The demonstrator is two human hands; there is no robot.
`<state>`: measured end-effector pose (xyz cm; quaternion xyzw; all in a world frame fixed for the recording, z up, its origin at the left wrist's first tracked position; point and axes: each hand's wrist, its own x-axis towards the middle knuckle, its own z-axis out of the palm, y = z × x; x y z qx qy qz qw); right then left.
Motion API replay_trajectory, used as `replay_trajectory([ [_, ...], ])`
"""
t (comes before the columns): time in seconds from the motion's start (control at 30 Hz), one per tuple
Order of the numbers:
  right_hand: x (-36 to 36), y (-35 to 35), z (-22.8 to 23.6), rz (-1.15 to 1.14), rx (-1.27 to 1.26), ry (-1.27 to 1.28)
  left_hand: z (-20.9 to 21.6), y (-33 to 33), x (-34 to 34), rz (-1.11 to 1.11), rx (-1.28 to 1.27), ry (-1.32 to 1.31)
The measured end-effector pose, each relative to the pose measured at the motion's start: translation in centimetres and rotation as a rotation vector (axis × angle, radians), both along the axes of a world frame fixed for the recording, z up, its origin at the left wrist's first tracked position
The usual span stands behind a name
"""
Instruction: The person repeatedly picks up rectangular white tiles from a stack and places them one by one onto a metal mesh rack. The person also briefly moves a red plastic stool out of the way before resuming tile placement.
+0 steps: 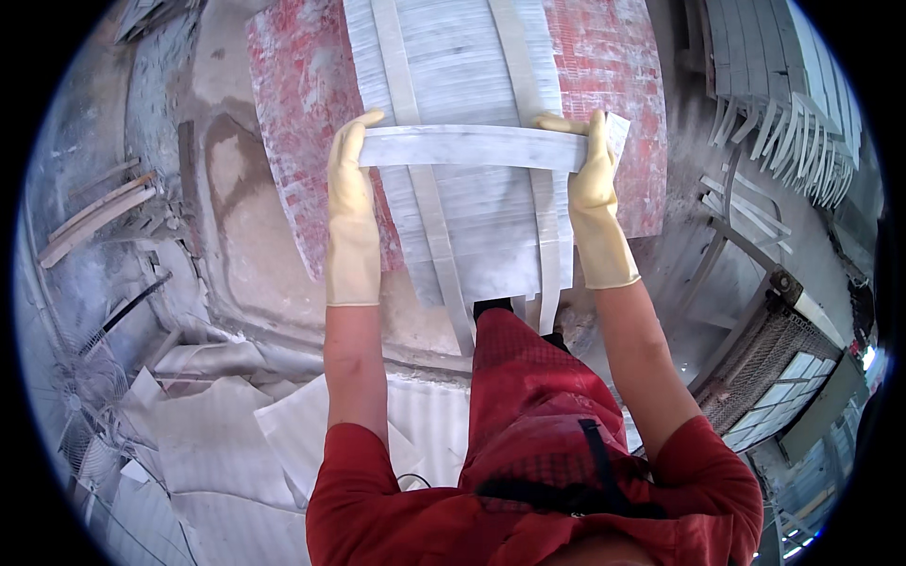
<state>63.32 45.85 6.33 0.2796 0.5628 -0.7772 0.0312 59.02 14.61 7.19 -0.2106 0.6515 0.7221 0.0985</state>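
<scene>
A long, pale grey-white marble strip lies crosswise between my two hands, above a stack of similar marble strips. My gloved left hand grips its left end, with the thumb along the upper edge. The other end is in my right hand, also in a cream rubber glove. A small pale flat piece shows beside the right fingers; I cannot tell whether it is part of the strip. Two light bands run lengthwise over the stack, partly hidden by the held strip.
Red, white-smeared boards lie under and beside the stack. More strips with hanging band ends are at the far right. A mesh-sided frame stands at right. White sheets cover the lower left; wooden slats lie farther left.
</scene>
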Motion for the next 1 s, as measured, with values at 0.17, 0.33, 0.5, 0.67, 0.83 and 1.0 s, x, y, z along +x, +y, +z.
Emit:
replay_trajectory([
  [0.17,0.5,2.2,1.1,-0.099,-0.022,-0.17,2.3,2.4,3.2,0.199,-0.025,-0.003],
  [0.33,10.3,6.9,2.0,-0.1,-0.166,-0.327,6.9,5.7,13.6,0.285,-0.023,-0.25],
  [0.5,21.5,13.1,9.3,-0.187,0.026,-0.611,5.6,9.6,26.9,0.164,0.247,-0.516],
  [0.67,33.3,24.0,16.5,0.126,0.329,-0.505,11.4,20.6,35.2,-0.175,0.273,-0.979],
  [0.83,44.8,33.8,25.8,0.061,0.642,-0.44,12.8,31.6,41.2,-0.583,0.402,-1.035],
  [1.0,53.4,43.0,26.9,-0.193,0.782,-0.621,15.0,43.3,44.3,-0.787,0.376,-1.103],
])
